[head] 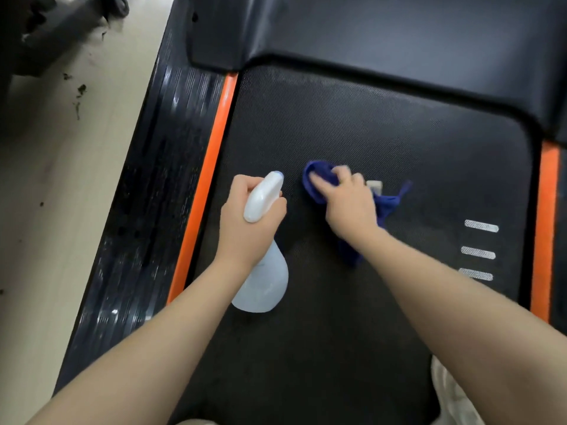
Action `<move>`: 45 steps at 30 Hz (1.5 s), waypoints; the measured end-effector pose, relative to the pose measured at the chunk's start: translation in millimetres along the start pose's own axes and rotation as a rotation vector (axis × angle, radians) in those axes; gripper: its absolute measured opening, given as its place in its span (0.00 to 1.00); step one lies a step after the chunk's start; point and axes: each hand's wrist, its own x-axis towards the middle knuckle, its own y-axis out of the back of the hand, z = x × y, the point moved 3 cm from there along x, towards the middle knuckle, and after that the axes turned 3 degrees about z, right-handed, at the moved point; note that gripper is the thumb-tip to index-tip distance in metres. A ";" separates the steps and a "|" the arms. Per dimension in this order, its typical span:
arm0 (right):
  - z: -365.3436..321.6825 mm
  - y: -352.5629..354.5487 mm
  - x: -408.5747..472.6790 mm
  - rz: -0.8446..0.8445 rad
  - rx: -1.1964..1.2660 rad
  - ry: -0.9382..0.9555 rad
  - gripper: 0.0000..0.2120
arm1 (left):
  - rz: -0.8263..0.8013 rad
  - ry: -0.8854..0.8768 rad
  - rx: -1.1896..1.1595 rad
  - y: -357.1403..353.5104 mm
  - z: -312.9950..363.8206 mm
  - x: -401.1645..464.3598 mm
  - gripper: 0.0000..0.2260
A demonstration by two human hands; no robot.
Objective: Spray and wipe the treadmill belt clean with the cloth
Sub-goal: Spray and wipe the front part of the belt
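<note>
The black textured treadmill belt (368, 124) fills the middle of the head view. My left hand (245, 222) grips a translucent white spray bottle (264, 277) by its neck, nozzle pointing away over the belt. My right hand (346, 200) presses a bunched blue cloth (316, 176) onto the belt just right of the nozzle. Loose ends of the cloth trail out to the right and under my wrist.
Orange strips (211, 167) edge the belt on both sides, with a black ribbed side rail (144, 210) at left. The dark motor cover (383, 29) lies ahead. Three white dashes (480, 253) mark the belt at right. Pale flooring (55, 179) with dark specks lies left.
</note>
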 end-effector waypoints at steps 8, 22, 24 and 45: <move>-1.9 -10.0 -45.0 -0.053 -0.065 0.507 0.28 | -0.090 0.010 0.023 -9.2 11.3 -11.9 0.10; 54.9 7.4 -1.4 0.028 -0.082 0.143 0.26 | -0.018 0.065 0.111 -18.7 15.9 -16.3 0.09; 61.7 9.9 7.3 -0.001 -0.075 -0.067 0.29 | -0.001 0.078 0.129 -23.1 16.5 -17.3 0.09; 20.6 1.4 -7.1 -0.110 -0.092 0.377 0.27 | 0.144 0.140 0.158 -27.2 16.2 -31.6 0.10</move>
